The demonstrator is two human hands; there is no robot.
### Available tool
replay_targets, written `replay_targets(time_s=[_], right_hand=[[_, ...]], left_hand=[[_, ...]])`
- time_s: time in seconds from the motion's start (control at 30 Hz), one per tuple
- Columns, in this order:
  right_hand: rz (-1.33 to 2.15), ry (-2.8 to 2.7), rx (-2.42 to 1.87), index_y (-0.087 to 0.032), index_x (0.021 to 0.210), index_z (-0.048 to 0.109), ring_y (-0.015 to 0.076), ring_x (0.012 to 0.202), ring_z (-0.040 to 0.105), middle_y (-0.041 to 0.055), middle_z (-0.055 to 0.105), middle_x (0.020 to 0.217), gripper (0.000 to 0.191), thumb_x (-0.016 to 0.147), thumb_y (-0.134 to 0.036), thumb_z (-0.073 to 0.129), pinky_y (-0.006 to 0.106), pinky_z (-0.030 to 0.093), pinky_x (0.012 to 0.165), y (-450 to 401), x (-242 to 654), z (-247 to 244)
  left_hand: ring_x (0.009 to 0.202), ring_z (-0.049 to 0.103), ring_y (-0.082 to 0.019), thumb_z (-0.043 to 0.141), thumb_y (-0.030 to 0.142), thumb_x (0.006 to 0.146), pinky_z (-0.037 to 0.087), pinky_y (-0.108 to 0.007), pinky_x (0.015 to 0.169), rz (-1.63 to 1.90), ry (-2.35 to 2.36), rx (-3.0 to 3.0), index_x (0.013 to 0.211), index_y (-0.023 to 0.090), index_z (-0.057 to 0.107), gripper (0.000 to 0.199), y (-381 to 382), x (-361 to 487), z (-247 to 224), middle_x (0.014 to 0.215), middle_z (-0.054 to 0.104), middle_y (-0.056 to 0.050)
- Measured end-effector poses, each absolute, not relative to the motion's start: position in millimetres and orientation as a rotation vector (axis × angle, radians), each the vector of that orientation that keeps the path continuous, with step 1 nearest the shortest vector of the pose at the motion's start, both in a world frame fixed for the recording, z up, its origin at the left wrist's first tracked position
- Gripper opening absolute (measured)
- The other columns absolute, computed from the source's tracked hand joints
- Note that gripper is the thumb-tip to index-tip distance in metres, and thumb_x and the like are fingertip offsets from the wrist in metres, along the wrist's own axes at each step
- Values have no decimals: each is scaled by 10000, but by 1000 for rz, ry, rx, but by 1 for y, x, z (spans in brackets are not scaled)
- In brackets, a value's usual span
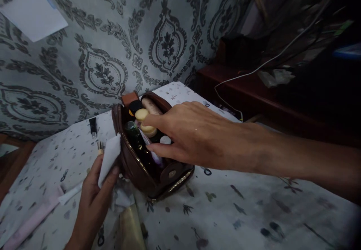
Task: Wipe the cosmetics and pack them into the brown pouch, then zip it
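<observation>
A brown zippered toiletry bag [132, 159] stands open, packed with bottles and tubes. Over it is my right hand [194, 133], with thumb and forefinger apart. The forefinger touches a cream-coloured round cap [148, 130], while the thumb is by a purple-and-white tube [158, 159]. Any other fingers are hidden behind the hand. Beside the bag's left side, my left hand [97, 195] grips a folded white tissue [109, 157]. Also in the bag are another cream cap [141, 114], a black cap [136, 107], a dark green bottle [135, 135] and a beige tube [151, 106].
A small black tube [93, 127] lies on the patterned cloth [225, 205] left of the bag. Nearer are a pink tube [34, 220] and a yellowish tube [132, 227]. Patterned wall covering [113, 54] rises behind; a white cable [270, 60] hangs at right.
</observation>
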State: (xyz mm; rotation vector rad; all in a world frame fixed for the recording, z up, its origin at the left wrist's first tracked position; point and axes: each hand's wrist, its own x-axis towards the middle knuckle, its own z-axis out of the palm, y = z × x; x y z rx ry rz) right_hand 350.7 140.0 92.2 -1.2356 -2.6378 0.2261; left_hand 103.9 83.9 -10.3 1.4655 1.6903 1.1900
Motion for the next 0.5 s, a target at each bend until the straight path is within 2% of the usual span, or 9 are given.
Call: replay_targets(time_s=[0.13, 0.27, 0.5], right_hand=[[190, -2617, -1259, -185, 1148, 651, 106, 554, 402, 0, 578, 690, 238, 955, -304, 577, 268, 197, 567, 141, 350, 88], [152, -2646, -1316, -214, 1130, 667, 107, 527, 374, -3, 561, 651, 241, 964, -197, 493, 277, 172, 557, 141, 347, 85], [40, -2644, -1328, -173, 1023, 672, 94, 498, 369, -10, 527, 613, 202, 945, -169, 486, 283, 179, 546, 142, 347, 84]], left_hand=[[1175, 594, -262, 686, 542, 833, 473, -303, 955, 1169, 1645, 1417, 1199, 222, 661, 487, 86, 99, -10, 1182, 686, -43], [1199, 579, -247, 704, 526, 827, 438, -286, 992, 1193, 1632, 1375, 1217, 235, 650, 490, 85, 103, -10, 1241, 664, -29], [1004, 619, -191, 661, 506, 870, 464, -237, 847, 1233, 1598, 1421, 1165, 242, 669, 396, 83, 110, -5, 1134, 684, -17]])
